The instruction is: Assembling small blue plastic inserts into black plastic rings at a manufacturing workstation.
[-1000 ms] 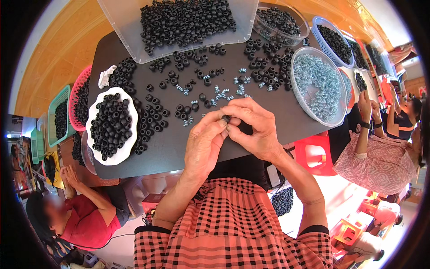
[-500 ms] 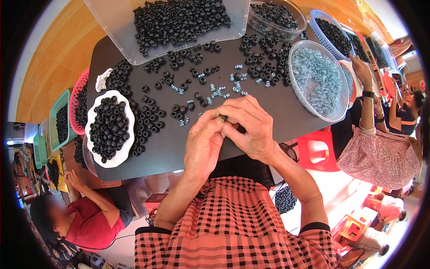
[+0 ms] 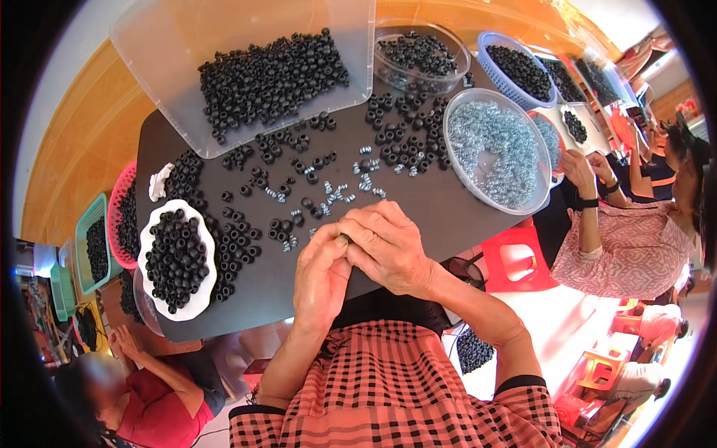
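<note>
Both of my hands meet over the table's front edge. My left hand (image 3: 323, 278) pinches a small black piece (image 3: 344, 238) between its fingertips. Over it bends my right hand (image 3: 390, 250), its fingers closed on the same piece, most of which they cover. Just beyond my fingers lie loose small metal springs (image 3: 336, 194) among black round pieces with holes (image 3: 280, 228). More of these black pieces fill a white scalloped plate (image 3: 151, 287) at the left. A round clear tub (image 3: 457, 168) of springs stands to the right.
A large clear bin (image 3: 160, 97) of black pieces sits at the back, a round clear container (image 3: 388, 78) beside it. Baskets, one pink (image 3: 113, 213) and one blue (image 3: 489, 45), flank the table. A person in red sits left, another works at right. A red stool (image 3: 497, 257) stands nearby.
The view has shifted, so the table's contents sit lower and further left. My hands stay together, fingers closed more tightly over the piece. The right-hand person's hands have come together.
</note>
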The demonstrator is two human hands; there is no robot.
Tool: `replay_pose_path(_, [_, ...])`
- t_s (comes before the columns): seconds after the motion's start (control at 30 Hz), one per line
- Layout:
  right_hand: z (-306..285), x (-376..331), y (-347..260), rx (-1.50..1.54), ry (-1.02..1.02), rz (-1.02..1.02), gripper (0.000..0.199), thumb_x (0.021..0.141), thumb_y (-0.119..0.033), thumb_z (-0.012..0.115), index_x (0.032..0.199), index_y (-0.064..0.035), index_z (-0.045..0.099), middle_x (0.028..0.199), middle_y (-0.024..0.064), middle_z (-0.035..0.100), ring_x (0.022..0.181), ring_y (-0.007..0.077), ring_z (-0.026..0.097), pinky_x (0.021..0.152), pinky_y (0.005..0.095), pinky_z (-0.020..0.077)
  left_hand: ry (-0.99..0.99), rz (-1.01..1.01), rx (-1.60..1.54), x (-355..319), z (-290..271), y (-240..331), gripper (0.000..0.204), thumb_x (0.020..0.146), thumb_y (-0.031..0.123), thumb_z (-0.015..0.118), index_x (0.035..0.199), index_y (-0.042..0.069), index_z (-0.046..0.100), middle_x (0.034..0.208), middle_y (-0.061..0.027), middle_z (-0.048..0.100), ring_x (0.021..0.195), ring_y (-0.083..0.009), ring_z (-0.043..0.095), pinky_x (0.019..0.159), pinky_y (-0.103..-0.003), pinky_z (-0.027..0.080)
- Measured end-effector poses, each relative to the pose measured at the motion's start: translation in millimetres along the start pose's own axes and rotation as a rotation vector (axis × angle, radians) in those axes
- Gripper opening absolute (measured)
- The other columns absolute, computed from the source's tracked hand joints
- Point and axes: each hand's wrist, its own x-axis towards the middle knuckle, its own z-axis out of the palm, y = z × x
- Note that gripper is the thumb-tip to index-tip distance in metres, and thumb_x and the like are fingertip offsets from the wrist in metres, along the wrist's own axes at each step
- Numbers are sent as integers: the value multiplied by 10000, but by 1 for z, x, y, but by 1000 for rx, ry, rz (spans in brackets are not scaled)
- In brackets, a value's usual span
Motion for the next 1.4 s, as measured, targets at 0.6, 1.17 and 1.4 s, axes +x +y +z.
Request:
replay_pose_path(0.6, [-36, 112, 122, -64, 45, 208, 157, 803, -47, 664, 951, -2, 690, 861, 121, 693, 737, 198, 663, 680, 302, 513, -116, 48, 19, 2, -7, -7, 259, 993, 149, 413, 1149, -39, 500, 952, -189, 679, 1026, -265, 596, 933, -388, 445])
replay_pose_path(1.17, [34, 109, 111, -223, -436, 95, 277, 741, -29, 655, 1017, -33, 637, 980, 142, 636, 827, 356, 612, 747, 411, 512, -115, 9, 17, 3, -6, -5, 247, 985, 154, 437, 1128, -36, 503, 920, -186, 673, 1033, -270, 593, 950, -388, 426])
replay_pose_path(1.4, [24, 101, 95, 72, -331, 175, 368, 719, 26, 643, 1081, -39, 628, 1044, 111, 633, 784, 237, 633, 717, 325, 527, -119, 29, 25, 3, -6, -7, 223, 974, 127, 450, 1124, -26, 514, 912, -175, 669, 1032, -263, 596, 953, -389, 432])
